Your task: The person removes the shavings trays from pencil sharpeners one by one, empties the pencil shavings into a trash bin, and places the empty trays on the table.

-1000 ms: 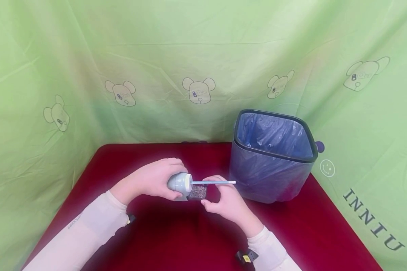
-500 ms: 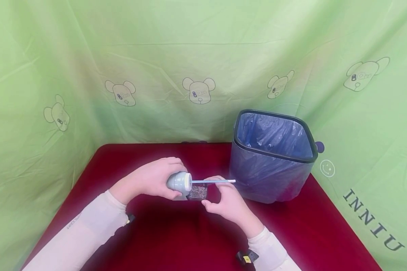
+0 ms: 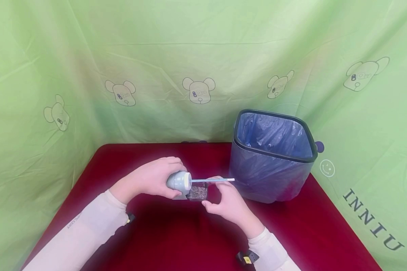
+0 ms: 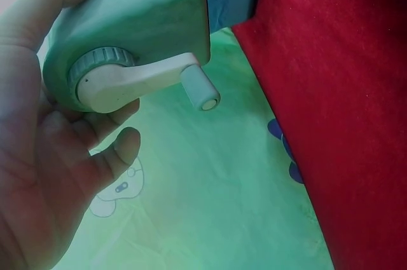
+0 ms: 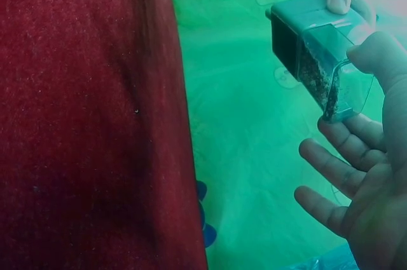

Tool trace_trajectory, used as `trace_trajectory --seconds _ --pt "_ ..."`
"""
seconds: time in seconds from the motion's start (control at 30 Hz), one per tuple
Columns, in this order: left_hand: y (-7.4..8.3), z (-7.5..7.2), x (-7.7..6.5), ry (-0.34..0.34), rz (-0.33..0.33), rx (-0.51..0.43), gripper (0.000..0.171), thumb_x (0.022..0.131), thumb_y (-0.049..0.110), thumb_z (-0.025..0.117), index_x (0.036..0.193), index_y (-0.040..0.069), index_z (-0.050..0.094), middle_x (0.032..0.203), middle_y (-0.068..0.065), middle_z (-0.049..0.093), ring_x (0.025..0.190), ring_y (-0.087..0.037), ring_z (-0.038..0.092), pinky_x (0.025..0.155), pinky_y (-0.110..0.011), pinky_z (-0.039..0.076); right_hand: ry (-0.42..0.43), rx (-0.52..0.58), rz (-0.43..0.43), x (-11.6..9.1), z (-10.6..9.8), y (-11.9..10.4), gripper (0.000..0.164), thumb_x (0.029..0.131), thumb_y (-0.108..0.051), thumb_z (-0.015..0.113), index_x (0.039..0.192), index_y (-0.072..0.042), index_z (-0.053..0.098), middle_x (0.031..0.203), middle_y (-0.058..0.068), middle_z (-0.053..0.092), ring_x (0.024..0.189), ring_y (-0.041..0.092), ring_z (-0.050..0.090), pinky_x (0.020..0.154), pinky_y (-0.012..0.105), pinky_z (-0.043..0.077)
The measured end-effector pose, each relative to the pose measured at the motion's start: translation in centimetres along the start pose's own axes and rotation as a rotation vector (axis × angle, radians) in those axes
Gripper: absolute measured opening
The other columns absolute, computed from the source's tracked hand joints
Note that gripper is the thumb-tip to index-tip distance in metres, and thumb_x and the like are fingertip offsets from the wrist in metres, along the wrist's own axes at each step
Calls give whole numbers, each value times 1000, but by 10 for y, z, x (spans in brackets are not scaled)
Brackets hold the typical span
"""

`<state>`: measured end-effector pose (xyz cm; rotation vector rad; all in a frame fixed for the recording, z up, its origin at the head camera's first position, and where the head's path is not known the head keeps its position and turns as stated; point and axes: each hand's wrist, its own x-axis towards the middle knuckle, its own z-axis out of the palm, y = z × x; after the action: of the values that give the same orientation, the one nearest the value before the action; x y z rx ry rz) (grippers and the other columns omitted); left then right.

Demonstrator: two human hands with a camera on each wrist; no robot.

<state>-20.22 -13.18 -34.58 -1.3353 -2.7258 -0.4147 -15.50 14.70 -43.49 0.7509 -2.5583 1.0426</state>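
My left hand [image 3: 156, 177] grips a pale blue-green hand-crank pencil sharpener [image 3: 179, 182]. A light blue pencil [image 3: 211, 180] sticks out of the sharpener's white front to the right. In the left wrist view the crank handle [image 4: 146, 79] hangs free below my thumb. My right hand [image 3: 225, 197] pinches the clear shavings drawer [image 5: 334, 73] between thumb and forefinger, with its other fingers spread. Dark shavings [image 3: 198, 192] lie inside that drawer, which juts partly out of the sharpener body. Both hands are above the table, and the pencil's far end passes over my right fingers.
A bin [image 3: 271, 177] with a dark rim and a blue plastic liner stands at the right, just beyond my right hand. Red cloth covers the table [image 3: 176, 241]. A green curtain [image 3: 156, 56] with bear drawings hangs around the back and sides.
The drawer shows slightly more of its length beside the sharpener, and my right hand has shifted a touch to the right. The pencil's free end has risen slightly. Left hand nearly still.
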Motion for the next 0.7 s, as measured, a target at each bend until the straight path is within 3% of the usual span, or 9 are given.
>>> trace_trajectory --seconds 0.17,0.7 --pt "-4 0 2 6 -16 4 49 72 46 85 113 24 67 105 14 59 93 -5 55 76 -25 52 -6 10 31 -3 1 -2 58 74 -27 89 125 -14 67 119 -1 71 117 20 66 100 43 53" --pt "-10 4 6 -6 -53 13 52 72 47 86 114 24 67 106 14 59 95 -6 55 77 -26 53 -17 57 36 -4 3 1 58 73 -25 89 126 -16 65 124 -7 67 118 13 63 100 41 54"
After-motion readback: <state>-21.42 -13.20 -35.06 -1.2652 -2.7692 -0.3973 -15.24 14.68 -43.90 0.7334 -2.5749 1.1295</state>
